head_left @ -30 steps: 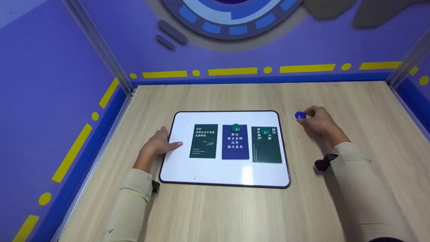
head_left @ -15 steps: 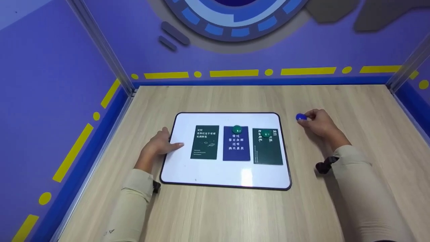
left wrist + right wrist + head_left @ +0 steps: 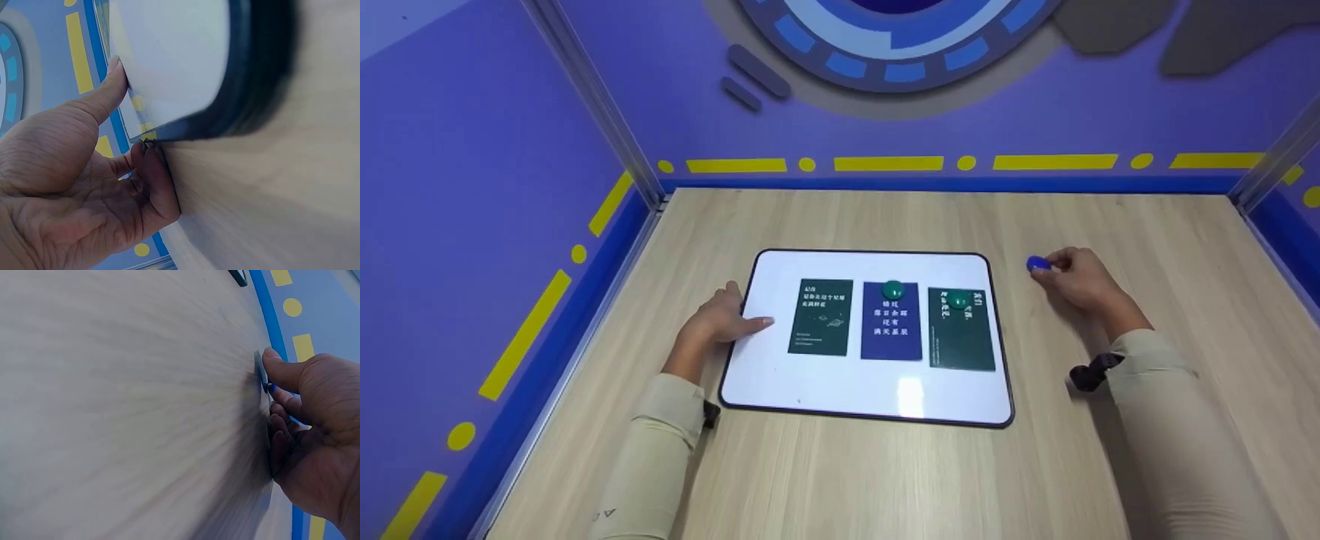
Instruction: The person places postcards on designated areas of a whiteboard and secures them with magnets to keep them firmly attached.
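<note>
In the head view a whiteboard (image 3: 825, 390) with a black rim lies flat on the table. It bears a green card (image 3: 819, 330), a blue card (image 3: 891, 346) and another green card (image 3: 962, 345) with sideways text. One green round magnet (image 3: 893, 289) sits at the blue card's top, another green magnet (image 3: 959, 299) on the right card. My left hand (image 3: 716, 316) grips the board's left edge, thumb on the white face; the left wrist view shows its fingers curled at the rim (image 3: 197, 128). Right of the board, my right hand (image 3: 1081, 277) pinches a blue round magnet (image 3: 1039, 264) between thumb and fingertips, close over the table.
The wood-grain table (image 3: 870, 480) extends around the board on every side. Behind it stands a purple-blue wall (image 3: 870, 135) with yellow markings, and a similar panel (image 3: 457, 225) rises on the left. A metal post (image 3: 600, 97) marks the back left corner.
The head view has shifted slightly. Both hands keep their holds, on the board's edge and on the blue magnet, and the cards and green magnets keep their places on the board.
</note>
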Demonstrator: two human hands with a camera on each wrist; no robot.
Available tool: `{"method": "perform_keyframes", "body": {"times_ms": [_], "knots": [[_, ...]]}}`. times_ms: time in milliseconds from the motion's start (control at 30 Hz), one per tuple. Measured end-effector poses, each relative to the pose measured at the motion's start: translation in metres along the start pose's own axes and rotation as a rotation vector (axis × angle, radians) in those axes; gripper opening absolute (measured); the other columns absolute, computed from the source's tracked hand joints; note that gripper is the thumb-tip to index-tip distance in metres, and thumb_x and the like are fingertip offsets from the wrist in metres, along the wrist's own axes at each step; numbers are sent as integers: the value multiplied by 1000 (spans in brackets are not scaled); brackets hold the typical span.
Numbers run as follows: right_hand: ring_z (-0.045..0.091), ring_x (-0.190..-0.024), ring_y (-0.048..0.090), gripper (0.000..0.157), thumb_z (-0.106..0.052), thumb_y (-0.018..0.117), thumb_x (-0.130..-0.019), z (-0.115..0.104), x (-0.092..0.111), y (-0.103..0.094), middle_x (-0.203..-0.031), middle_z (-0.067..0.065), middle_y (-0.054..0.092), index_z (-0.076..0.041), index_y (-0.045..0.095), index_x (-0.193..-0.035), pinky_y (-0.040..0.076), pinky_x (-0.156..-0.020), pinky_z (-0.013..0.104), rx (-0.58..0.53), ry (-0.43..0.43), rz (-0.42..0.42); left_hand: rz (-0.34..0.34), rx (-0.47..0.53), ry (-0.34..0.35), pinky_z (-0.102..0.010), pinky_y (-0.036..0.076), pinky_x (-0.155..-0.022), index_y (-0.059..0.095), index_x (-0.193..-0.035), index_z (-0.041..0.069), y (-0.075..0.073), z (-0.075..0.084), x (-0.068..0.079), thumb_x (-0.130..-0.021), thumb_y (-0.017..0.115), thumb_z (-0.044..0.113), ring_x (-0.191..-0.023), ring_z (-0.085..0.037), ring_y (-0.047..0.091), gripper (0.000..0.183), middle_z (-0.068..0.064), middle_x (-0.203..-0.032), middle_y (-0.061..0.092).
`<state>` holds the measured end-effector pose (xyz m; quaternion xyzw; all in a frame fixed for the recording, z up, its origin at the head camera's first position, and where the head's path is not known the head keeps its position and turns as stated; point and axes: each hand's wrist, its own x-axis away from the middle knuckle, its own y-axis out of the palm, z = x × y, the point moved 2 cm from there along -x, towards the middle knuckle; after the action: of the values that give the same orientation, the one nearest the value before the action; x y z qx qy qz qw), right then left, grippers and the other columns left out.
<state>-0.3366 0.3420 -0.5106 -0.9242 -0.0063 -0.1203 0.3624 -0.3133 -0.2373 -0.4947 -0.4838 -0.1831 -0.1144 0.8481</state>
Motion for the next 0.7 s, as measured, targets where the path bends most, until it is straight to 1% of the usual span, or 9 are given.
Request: {"method": "perform_keyframes", "body": {"times_ms": [133,267,467,600,700], "knots": [[44,-129,47,68,-43,60,-109,1,-1,1,-146,30,46,7,40,-152,45,-113,61,1,13,-2,1,13,-5,-60,20,-135,2,-168,-8,0,-1,0,-101,72,47,-166,-50,15,112,-31,-177,10],[44,-125,48,70,-46,62,-107,0,0,0,-142,29,47,6,42,-150,46,-111,59,10,17,-3,-9,7,-21,-59,19,-136,1,-169,-6,0,-2,-2,-101,71,50,-166,-49,14,113,-30,-178,9],[43,-122,49,67,-45,62,-108,-3,-1,0,-138,28,50,6,45,-147,48,-107,56,30,21,-18,-8,-6,-30,-59,18,-136,2,-169,-5,0,-3,-4,-100,70,51,-167,-48,12,113,-30,-178,8],[43,-122,50,64,-41,60,-109,-15,2,3,-139,29,50,7,45,-148,49,-108,55,39,21,-25,-10,-8,-30,-59,19,-136,2,-169,-6,1,-2,-2,-101,71,50,-167,-47,14,112,-29,-178,9],[42,-123,49,63,-39,61,-109,-34,3,11,-141,28,50,6,44,-149,48,-109,54,22,-8,-22,-2,5,-32,-59,20,-136,2,-169,-6,0,0,0,-101,71,47,-166,-47,15,111,-29,-178,9]]}}
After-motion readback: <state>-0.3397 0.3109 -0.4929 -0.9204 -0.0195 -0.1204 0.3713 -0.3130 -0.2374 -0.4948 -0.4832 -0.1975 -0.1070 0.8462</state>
